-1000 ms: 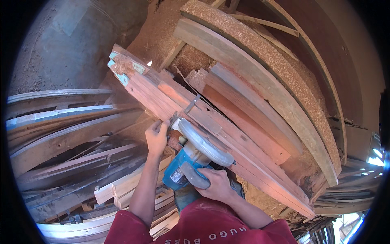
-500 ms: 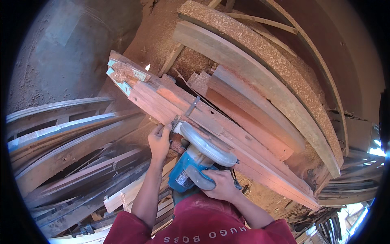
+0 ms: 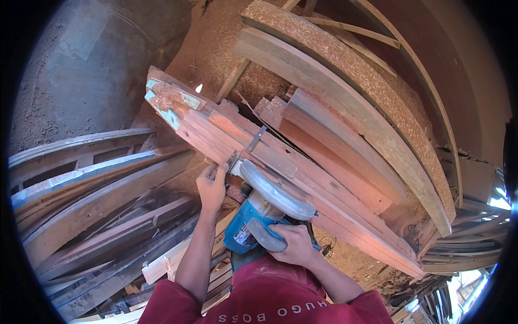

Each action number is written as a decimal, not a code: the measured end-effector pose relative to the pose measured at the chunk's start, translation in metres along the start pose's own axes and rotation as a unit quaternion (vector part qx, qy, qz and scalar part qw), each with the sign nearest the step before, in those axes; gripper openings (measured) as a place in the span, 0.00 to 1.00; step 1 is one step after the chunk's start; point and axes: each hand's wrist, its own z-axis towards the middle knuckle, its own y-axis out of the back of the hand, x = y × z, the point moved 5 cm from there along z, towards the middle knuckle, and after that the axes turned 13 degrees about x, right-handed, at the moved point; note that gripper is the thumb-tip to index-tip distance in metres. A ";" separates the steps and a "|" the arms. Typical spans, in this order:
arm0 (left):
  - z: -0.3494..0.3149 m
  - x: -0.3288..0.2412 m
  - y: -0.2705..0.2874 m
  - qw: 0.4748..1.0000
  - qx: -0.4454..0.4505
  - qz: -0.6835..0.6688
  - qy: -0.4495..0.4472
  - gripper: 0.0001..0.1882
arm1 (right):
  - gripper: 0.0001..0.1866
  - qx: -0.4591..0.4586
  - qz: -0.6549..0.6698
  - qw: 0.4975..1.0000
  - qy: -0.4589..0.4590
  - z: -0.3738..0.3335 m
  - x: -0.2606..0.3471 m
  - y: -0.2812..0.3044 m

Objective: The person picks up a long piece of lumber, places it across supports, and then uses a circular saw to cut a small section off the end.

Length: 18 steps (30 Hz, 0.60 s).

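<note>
A circular saw (image 3: 243, 229) with a blue motor housing and a silver blade guard rests on a long reddish plank (image 3: 345, 216), which lies slantwise across the middle. My right hand (image 3: 295, 245) is wrapped round the saw's rear handle. At the front of the saw, my left hand (image 3: 211, 186) is closed, fingertips pinching the edge guide near the plank's near edge. The guide's metal bar (image 3: 257, 139) reaches out across the plank. The blade is hidden under the guard.
Thick curved timbers (image 3: 345, 92) lie beyond the plank, one coated with sawdust. Shorter blocks (image 3: 345, 146) sit between them and the plank. Stacked planks (image 3: 91, 178) fill the left side. A grey wall or floor surface (image 3: 102, 70) shows at far left, with sawdust-covered ground (image 3: 345, 245) below the plank.
The timbers and the plank's far end appear shifted slightly right in the view. Both hands keep their grips, and the saw stays nearly in place.
</note>
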 end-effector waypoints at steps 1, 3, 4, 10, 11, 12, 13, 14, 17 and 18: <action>0.001 -0.001 0.000 1.000 -0.006 -0.007 -0.009 0.23 | 0.25 0.000 0.004 1.000 0.003 0.002 0.002 0.001; 0.003 -0.002 0.003 1.000 -0.013 -0.015 -0.019 0.24 | 0.25 0.000 0.007 1.000 0.007 0.005 0.004 0.001; 0.004 -0.002 0.005 1.000 -0.012 -0.010 -0.015 0.24 | 0.25 -0.001 0.005 1.000 0.008 0.007 0.005 0.001; 0.007 -0.013 0.007 1.000 -0.006 -0.004 -0.002 0.23 | 0.25 0.001 0.006 1.000 0.005 0.016 0.008 0.001; 0.008 -0.015 0.008 1.000 -0.005 -0.005 -0.004 0.23 | 0.25 -0.002 0.007 1.000 0.007 0.017 0.009 0.001; 0.009 -0.014 0.010 1.000 -0.006 -0.005 -0.005 0.23 | 0.25 -0.001 0.007 1.000 0.007 0.018 0.009 0.000; 0.011 -0.012 0.012 1.000 -0.012 -0.001 -0.005 0.23 | 0.25 -0.005 0.009 1.000 0.011 0.020 0.010 0.001; 0.013 -0.010 0.014 1.000 -0.017 0.003 -0.006 0.22 | 0.25 -0.008 0.012 1.000 0.015 0.022 0.011 0.001; 0.018 -0.008 0.020 1.000 -0.012 0.018 -0.022 0.23 | 0.25 -0.016 0.009 1.000 0.025 0.025 0.013 0.000; 0.019 -0.007 0.021 1.000 -0.012 0.018 -0.022 0.23 | 0.25 -0.016 0.009 1.000 0.025 0.027 0.013 0.000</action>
